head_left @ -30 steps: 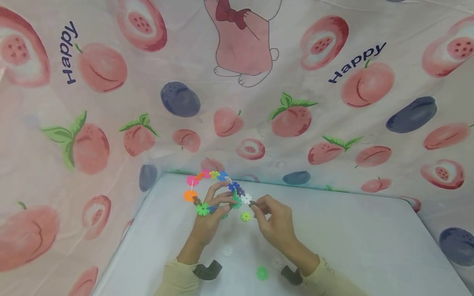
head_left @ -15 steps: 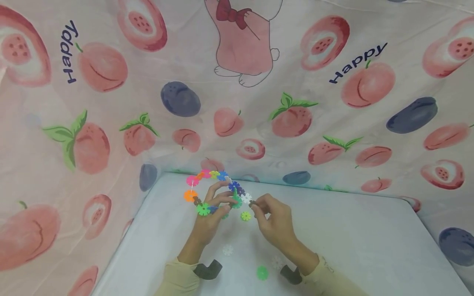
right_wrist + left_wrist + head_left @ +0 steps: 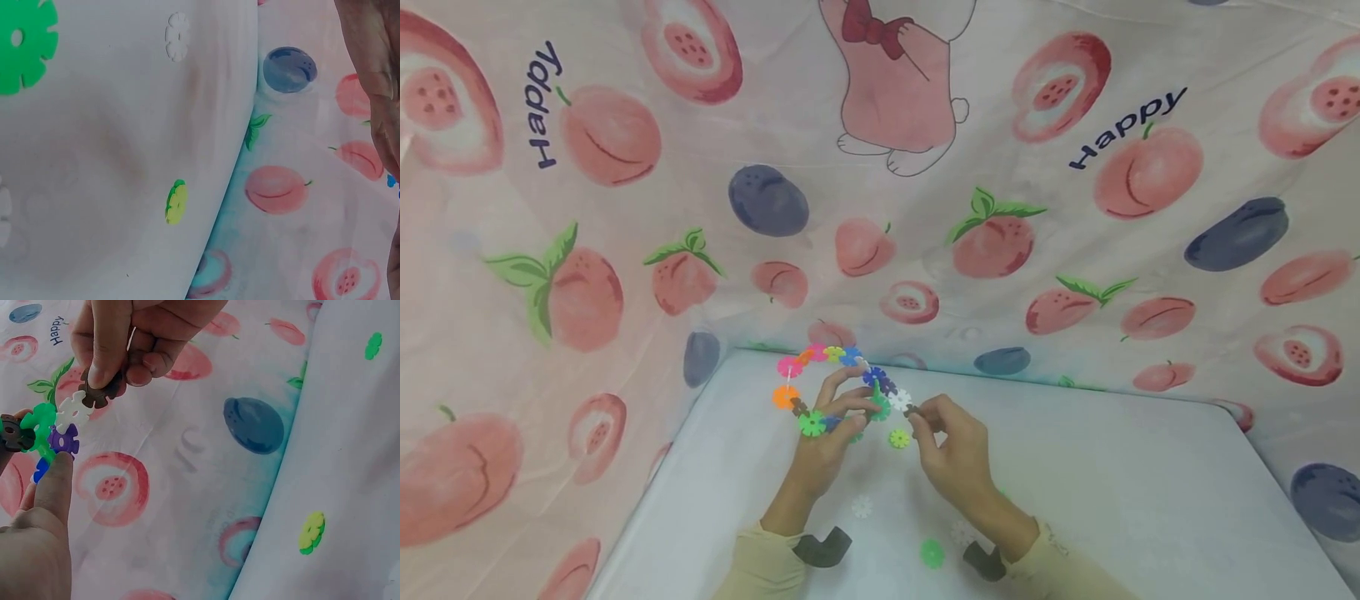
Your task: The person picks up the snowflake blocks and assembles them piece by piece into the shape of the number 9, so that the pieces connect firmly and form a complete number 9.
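A curved chain of interlocking plastic snowflake discs (image 3: 812,423) in many colours hangs above the table around my left hand (image 3: 823,446). That hand holds the chain between thumb and fingers; one finger rests against a purple disc (image 3: 64,441) in the left wrist view. My right hand (image 3: 961,454) pinches a dark brown snowflake disc (image 3: 95,397) between thumb and forefinger. The brown disc meets a white disc (image 3: 73,412) at the chain's end; how firmly they join cannot be made out. The right wrist view shows only an edge of a hand (image 3: 378,81).
On the white table (image 3: 1112,500) lie a yellow disc (image 3: 898,438) over a green one, a green disc (image 3: 932,553) and pale discs (image 3: 861,506). Dark wrist-camera mounts (image 3: 822,547) sit at both sleeves. A fruit-printed cloth (image 3: 925,225) rises behind and at the sides.
My right forearm has shifted slightly left, and a bit of green shows beside it on the table. Both hands keep their hold, and the chain looks the same.
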Demonstrator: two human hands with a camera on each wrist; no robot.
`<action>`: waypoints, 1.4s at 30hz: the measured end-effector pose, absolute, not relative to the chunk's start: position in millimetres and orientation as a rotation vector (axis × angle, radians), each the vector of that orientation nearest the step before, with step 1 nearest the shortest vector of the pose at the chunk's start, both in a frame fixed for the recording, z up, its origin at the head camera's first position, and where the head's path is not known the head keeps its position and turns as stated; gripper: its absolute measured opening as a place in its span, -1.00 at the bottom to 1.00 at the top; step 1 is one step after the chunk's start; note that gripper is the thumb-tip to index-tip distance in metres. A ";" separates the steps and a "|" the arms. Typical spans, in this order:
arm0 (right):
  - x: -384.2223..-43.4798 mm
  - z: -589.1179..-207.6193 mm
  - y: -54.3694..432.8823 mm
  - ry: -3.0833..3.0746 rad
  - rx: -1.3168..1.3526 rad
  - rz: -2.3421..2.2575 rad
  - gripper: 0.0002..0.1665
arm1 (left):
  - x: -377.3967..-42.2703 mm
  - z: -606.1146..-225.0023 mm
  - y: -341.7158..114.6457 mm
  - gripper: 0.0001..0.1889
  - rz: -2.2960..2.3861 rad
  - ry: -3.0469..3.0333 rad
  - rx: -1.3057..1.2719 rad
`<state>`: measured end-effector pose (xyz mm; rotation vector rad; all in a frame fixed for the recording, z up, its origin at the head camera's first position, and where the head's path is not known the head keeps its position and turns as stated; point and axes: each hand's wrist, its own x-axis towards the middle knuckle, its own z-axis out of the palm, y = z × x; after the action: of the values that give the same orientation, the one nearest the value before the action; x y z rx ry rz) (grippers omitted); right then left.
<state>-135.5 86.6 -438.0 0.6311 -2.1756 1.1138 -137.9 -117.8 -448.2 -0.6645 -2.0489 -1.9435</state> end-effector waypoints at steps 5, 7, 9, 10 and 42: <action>-135.0 -438.2 87.2 -2.238 0.622 1.095 -0.91 | -138.2 -447.5 -119.3 -0.75 -1.864 -2.084 -0.690; -134.7 -438.9 88.0 -2.270 0.619 1.121 -0.91 | -138.2 -445.8 -119.8 -0.75 -1.848 -2.088 -0.695; -134.7 -440.6 89.6 -2.287 0.619 1.186 -0.91 | -138.1 -444.3 -120.2 -0.74 -1.872 -2.082 -0.676; -134.8 -441.6 90.6 -2.290 0.622 1.228 -0.91 | -138.1 -443.1 -120.4 -0.74 -1.899 -2.072 -0.661; -132.8 -434.6 97.0 -2.241 0.606 1.115 -0.88 | -136.4 -443.5 -119.7 -0.76 -1.774 -2.075 -0.780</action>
<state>-132.8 97.0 -434.6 0.6057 -2.2412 1.1145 -136.4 -119.7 -443.5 -0.7803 -2.0754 -1.7736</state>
